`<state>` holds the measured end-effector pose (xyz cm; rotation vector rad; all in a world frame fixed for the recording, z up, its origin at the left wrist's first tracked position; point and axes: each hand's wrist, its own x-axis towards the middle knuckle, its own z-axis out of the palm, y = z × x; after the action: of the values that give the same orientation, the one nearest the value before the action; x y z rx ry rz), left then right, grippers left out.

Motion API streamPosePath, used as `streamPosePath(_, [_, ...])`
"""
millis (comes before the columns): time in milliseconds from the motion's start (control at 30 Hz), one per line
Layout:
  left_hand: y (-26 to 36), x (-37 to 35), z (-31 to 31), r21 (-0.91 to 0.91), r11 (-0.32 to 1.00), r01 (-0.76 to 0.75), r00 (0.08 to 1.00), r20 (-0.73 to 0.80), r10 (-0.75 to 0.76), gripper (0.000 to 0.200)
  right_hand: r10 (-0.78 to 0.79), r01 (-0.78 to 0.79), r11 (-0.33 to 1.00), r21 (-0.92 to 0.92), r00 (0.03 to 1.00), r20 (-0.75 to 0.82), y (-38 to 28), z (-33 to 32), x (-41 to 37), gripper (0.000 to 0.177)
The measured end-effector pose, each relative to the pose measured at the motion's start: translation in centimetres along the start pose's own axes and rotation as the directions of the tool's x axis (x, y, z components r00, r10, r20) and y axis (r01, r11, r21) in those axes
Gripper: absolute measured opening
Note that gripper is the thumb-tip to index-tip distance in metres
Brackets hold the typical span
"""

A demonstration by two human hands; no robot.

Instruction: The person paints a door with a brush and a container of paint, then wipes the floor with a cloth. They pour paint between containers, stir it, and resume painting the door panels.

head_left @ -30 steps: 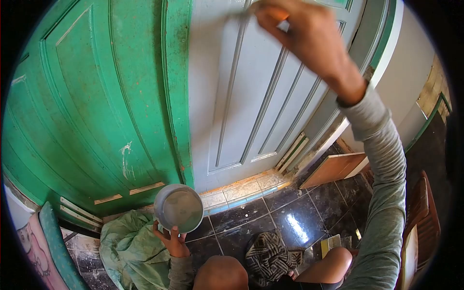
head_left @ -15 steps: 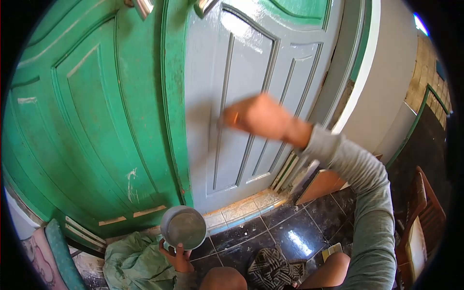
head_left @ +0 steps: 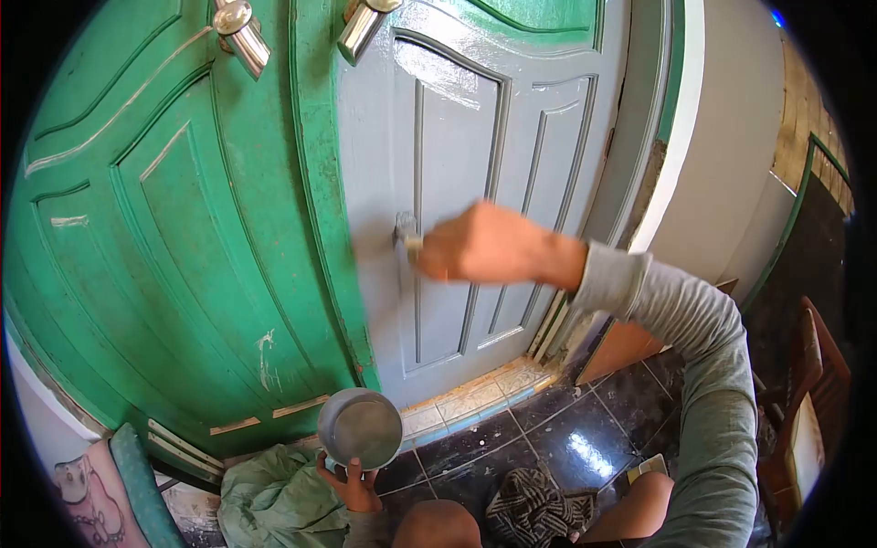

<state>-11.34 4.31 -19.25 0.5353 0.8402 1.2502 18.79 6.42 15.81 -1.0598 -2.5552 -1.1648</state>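
Note:
My right hand (head_left: 484, 245) is closed around a paintbrush (head_left: 406, 228); its grey bristles touch the left part of the grey-painted door (head_left: 457, 164). Most of the brush handle is hidden in the fist. Low down, my left hand (head_left: 353, 484) grips the rim of a round paint pot (head_left: 361, 429), with the thumb over the near edge. Grey paint lies inside the pot. Green still shows on the upper panel of the grey door and along its left edge strip (head_left: 320, 183).
To the left stands a green door (head_left: 247, 247) with a metal handle (head_left: 245, 41). Below it lies a crumpled green cloth (head_left: 274, 502). A patterned dark cloth (head_left: 534, 507) rests on the black floor tiles (head_left: 548, 438). A wooden chair (head_left: 808, 411) stands at the right.
The brush, blurred and hidden before, now shows against the door, with my right hand slightly lower. The whole view has shifted a little; my left hand still holds the pot.

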Motion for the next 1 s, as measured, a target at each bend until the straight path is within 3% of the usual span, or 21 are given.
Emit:
streamPosePath(33, [0.0, 0.0, 0.0, 0.009, 1.0, -0.012, 1.0, 0.001, 0.012, 0.084, 0.054, -0.049, 0.995, 0.085, 0.997, -0.055, 1.6, -0.9, 0.6, 0.006])
streamPosePath(100, [-0.2, 0.0, 0.1, 0.027, 0.999, -0.033, 0.999, 0.005, 0.033, 0.085, 0.096, -0.116, 0.992, -0.055, 0.955, -0.28, 6.4, -4.2, 3.2, 0.01])
streamPosePath(233, [0.1, 0.0, 0.7, 0.048, 0.998, -0.04, 0.999, 0.007, 0.04, 0.086, 0.292, -0.409, 0.907, -0.101, 0.784, -0.548, 9.2, -8.3, 5.7, 0.015])
streamPosePath(267, [0.1, 0.0, 0.7, 0.054, 0.998, -0.039, 0.999, 0.015, 0.039, 0.086, 0.159, -0.304, 0.944, -0.128, 0.76, -0.63, 9.4, -7.7, 5.4, 0.016])
streamPosePath(300, [0.0, 0.0, 0.7, 0.057, 0.998, -0.037, 0.999, 0.022, 0.036, 0.086, 0.131, -0.296, 0.946, -0.13, 0.72, -0.682, 8.7, -5.7, 5.0, 0.012])
streamPosePath(333, [0.0, 0.0, 0.8, 0.044, 0.999, -0.03, 0.999, 0.025, 0.029, 0.086, 0.124, -0.328, 0.923, -0.203, 0.751, -0.648, 6.8, -4.0, 4.1, 0.013])
streamPosePath(433, [0.2, -0.1, 0.5, 0.022, 0.999, -0.024, 0.999, 0.03, 0.023, 0.085, 0.176, -0.24, 0.962, -0.13, 0.908, -0.379, 0.0, 0.5, 0.8, 0.01])
streamPosePath(567, [0.4, -0.3, 0.3, 0.038, 0.999, -0.031, 0.999, 0.041, 0.029, 0.084, 0.214, -0.194, 0.976, 0.095, 0.928, -0.304, -0.1, 0.3, 0.1, 0.011])
streamPosePath(667, [0.2, -0.4, 0.8, 0.04, 0.999, -0.012, 0.999, 0.031, 0.01, 0.084, 0.328, -0.333, 0.938, 0.098, 0.76, -0.561, 4.9, -4.5, 4.0, 0.013])
streamPosePath(700, [0.1, -0.4, 0.9, 0.039, 0.999, -0.005, 1.0, 0.023, 0.004, 0.084, 0.294, -0.383, 0.924, 0.02, 0.675, -0.677, 6.4, -5.6, 5.1, 0.015])
streamPosePath(767, [-0.1, -0.5, 1.3, 0.019, 1.0, -0.018, 0.999, 0.029, 0.017, 0.084, 0.144, -0.3, 0.953, -0.051, 0.592, -0.793, 8.3, -5.5, 5.6, 0.015])
streamPosePath(833, [-0.2, -0.2, 1.2, 0.006, 1.0, -0.025, 0.999, 0.042, 0.025, 0.084, 0.199, -0.404, 0.906, -0.128, 0.673, -0.712, 6.1, -3.2, 3.8, 0.013])
streamPosePath(867, [-0.3, -0.1, 0.9, 0.005, 1.0, -0.024, 0.998, 0.051, 0.024, 0.084, 0.228, -0.337, 0.941, -0.027, 0.692, -0.684, 4.1, -1.2, 3.0, 0.015])
streamPosePath(933, [-0.2, -0.2, 0.7, 0.021, 1.0, -0.012, 0.998, 0.054, 0.011, 0.083, 0.307, -0.359, 0.933, -0.019, 0.823, -0.478, -0.3, 1.7, 0.3, 0.013])
streamPosePath(1000, [0.2, -0.3, 0.5, 0.06, 0.998, -0.001, 0.999, 0.042, -0.002, 0.082, 0.338, -0.335, 0.939, 0.081, 0.849, -0.405, -1.3, 2.0, -0.6, 0.013])
